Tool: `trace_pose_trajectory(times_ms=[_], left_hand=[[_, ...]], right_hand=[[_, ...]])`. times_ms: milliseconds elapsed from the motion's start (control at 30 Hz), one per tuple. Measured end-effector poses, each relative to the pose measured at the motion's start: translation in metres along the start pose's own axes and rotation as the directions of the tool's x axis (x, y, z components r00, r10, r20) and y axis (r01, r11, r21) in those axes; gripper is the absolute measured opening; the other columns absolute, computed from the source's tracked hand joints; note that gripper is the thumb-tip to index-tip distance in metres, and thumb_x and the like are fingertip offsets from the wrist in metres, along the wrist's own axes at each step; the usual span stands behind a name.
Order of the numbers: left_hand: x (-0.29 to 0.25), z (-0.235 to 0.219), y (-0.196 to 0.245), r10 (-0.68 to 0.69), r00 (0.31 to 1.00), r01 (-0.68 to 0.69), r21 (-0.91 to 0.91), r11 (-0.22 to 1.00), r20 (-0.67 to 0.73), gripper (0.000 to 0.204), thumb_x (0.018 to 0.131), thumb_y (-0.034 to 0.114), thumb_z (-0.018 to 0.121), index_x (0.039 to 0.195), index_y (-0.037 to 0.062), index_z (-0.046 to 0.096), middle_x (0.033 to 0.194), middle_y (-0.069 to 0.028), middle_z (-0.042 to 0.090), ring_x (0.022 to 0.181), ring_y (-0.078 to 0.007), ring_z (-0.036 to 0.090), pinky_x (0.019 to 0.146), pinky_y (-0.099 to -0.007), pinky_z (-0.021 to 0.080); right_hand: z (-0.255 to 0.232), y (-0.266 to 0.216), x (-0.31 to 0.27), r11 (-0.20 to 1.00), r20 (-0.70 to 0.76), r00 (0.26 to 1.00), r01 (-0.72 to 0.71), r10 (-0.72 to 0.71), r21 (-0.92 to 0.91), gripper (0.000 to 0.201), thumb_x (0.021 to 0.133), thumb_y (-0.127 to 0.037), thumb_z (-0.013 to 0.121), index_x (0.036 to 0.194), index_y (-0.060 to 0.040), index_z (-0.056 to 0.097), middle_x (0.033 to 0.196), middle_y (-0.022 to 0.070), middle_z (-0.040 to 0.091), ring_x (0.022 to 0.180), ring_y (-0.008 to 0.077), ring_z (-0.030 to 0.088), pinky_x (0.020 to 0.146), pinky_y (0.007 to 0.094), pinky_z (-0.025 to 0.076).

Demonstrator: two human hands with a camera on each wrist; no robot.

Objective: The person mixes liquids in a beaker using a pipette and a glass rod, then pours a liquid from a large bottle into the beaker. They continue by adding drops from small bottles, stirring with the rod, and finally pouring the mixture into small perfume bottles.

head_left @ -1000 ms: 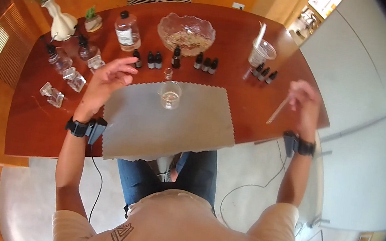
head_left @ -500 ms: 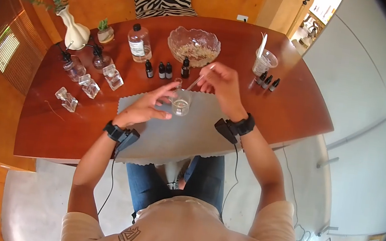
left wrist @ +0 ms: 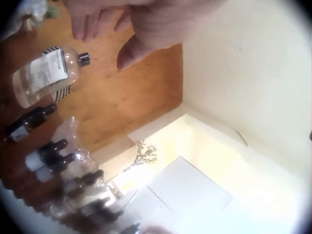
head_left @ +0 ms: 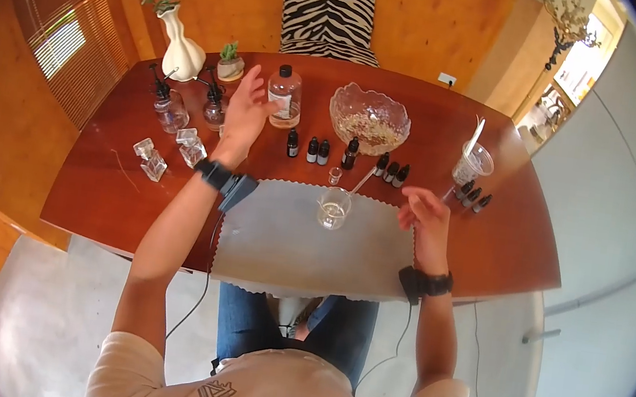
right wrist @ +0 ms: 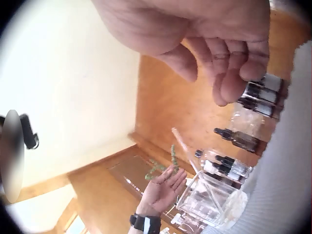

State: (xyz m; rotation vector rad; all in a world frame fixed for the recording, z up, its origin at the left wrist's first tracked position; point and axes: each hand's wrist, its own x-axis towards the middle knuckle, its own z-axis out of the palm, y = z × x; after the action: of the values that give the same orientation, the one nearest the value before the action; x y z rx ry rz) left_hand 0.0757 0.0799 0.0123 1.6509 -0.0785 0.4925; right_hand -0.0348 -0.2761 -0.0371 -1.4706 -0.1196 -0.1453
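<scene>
My left hand [head_left: 247, 117] is raised at the near left side of the large clear bottle [head_left: 286, 102] with a black cap and white label. Its fingers are spread, and the left wrist view shows a gap between the thumb and the bottle [left wrist: 48, 73]. On the grey mat [head_left: 287, 247] stands a glass beaker [head_left: 332, 215] with a little clear liquid. A thin glass stirring rod [head_left: 364, 180] leans in it, as the right wrist view also shows. To the beaker's right hovers my right hand [head_left: 425, 225], fingers loosely bent and holding nothing.
Several small black dropper bottles [head_left: 350, 153] line up behind the mat, near a tiny glass cup [head_left: 335, 175]. Behind them is a glass bowl [head_left: 368, 121] of grains. Glass spray bottles [head_left: 171, 113] and a vase [head_left: 184, 52] stand left; a plastic cup [head_left: 473, 167] stands right.
The right hand brought the stirring rod to the beaker, let go of it there and drew back right. My left hand left the beaker's side and reached up toward the large bottle.
</scene>
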Motion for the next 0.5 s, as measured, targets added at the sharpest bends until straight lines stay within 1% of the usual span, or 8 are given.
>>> trace_pose_trajectory(times_ms=[67,100,233,333,367,400,467,500], left_hand=[[0.026,0.014,-0.015,-0.040,0.997,0.046,0.096,0.994,-0.065,0.093,0.083,-0.002,0.074,0.161,0.0059,0.022,0.145,-0.0181,0.051,0.129,-0.0265,0.054,0.105,-0.0359,0.046],[0.039,0.016,-0.026,-0.052,0.999,0.053,0.085,0.995,-0.013,0.110,0.082,0.002,0.078,0.163,0.0075,0.004,0.145,-0.0179,0.050,0.128,-0.0276,0.054,0.109,-0.0381,0.042],[0.062,0.031,-0.052,-0.153,0.975,0.188,-0.232,0.954,0.160,0.124,0.081,0.002,0.080,0.160,0.0098,-0.015,0.145,-0.0159,0.048,0.126,-0.0260,0.054,0.107,-0.0381,0.043],[0.076,0.038,-0.081,-0.238,0.963,0.256,-0.155,0.954,0.126,0.124,0.079,-0.001,0.081,0.161,0.0107,-0.011,0.143,-0.0142,0.049,0.125,-0.0259,0.054,0.104,-0.0381,0.046],[0.078,0.039,-0.093,-0.167,0.981,0.181,-0.164,0.970,0.098,0.123,0.077,-0.002,0.082,0.161,0.0123,-0.007,0.143,-0.0133,0.049,0.125,-0.0268,0.054,0.101,-0.0384,0.049],[0.081,0.040,-0.102,-0.173,0.981,0.185,-0.153,0.971,0.088,0.120,0.077,-0.002,0.083,0.160,0.0119,-0.003,0.142,-0.0132,0.050,0.123,-0.0261,0.055,0.099,-0.0382,0.049],[0.084,0.039,-0.113,-0.189,0.979,0.197,-0.127,0.972,0.068,0.113,0.077,-0.002,0.083,0.158,0.0111,0.006,0.141,-0.0131,0.051,0.120,-0.0247,0.057,0.097,-0.0378,0.051],[0.086,0.037,-0.115,-0.188,0.979,0.196,-0.136,0.971,0.073,0.100,0.077,-0.001,0.083,0.151,0.0102,0.017,0.135,-0.0112,0.055,0.116,-0.0229,0.059,0.095,-0.0371,0.051]], right_hand=[[-0.009,0.005,-0.006,0.999,0.012,0.999,-0.039,0.039,0.019,0.024,0.098,-0.019,0.062,0.106,0.0015,0.071,0.073,0.0065,0.066,0.062,0.0110,0.060,0.057,0.0242,0.045],[-0.013,0.006,-0.010,0.998,0.013,0.999,-0.040,0.039,0.041,0.022,0.099,-0.018,0.061,0.103,0.0015,0.071,0.073,0.0062,0.066,0.062,0.0110,0.060,0.058,0.0239,0.045],[-0.028,0.005,-0.027,0.990,0.009,0.997,-0.078,0.078,0.115,0.022,0.100,-0.019,0.062,0.100,0.0008,0.070,0.073,0.0055,0.066,0.063,0.0103,0.059,0.060,0.0237,0.046],[-0.040,0.011,-0.045,0.977,0.042,0.990,-0.137,0.132,0.164,0.020,0.101,-0.018,0.062,0.098,0.0002,0.070,0.074,0.0049,0.066,0.063,0.0097,0.059,0.061,0.0237,0.046],[-0.044,0.015,-0.050,0.972,0.060,0.987,-0.156,0.148,0.177,0.020,0.101,-0.018,0.061,0.098,0.0001,0.070,0.074,0.0047,0.066,0.064,0.0096,0.059,0.062,0.0238,0.046],[-0.046,0.018,-0.054,0.966,0.081,0.983,-0.177,0.164,0.190,0.019,0.101,-0.017,0.061,0.098,-0.0001,0.070,0.074,0.0044,0.066,0.065,0.0095,0.059,0.062,0.0238,0.047],[-0.048,0.026,-0.060,0.969,0.065,0.992,-0.123,0.111,0.213,0.019,0.101,-0.016,0.061,0.098,0.0005,0.070,0.075,0.0043,0.066,0.066,0.0092,0.059,0.063,0.0239,0.047],[-0.048,0.029,-0.063,0.970,0.056,0.995,-0.097,0.086,0.223,0.019,0.101,-0.016,0.061,0.098,0.0008,0.070,0.075,0.0042,0.066,0.067,0.0091,0.059,0.064,0.0239,0.047]])
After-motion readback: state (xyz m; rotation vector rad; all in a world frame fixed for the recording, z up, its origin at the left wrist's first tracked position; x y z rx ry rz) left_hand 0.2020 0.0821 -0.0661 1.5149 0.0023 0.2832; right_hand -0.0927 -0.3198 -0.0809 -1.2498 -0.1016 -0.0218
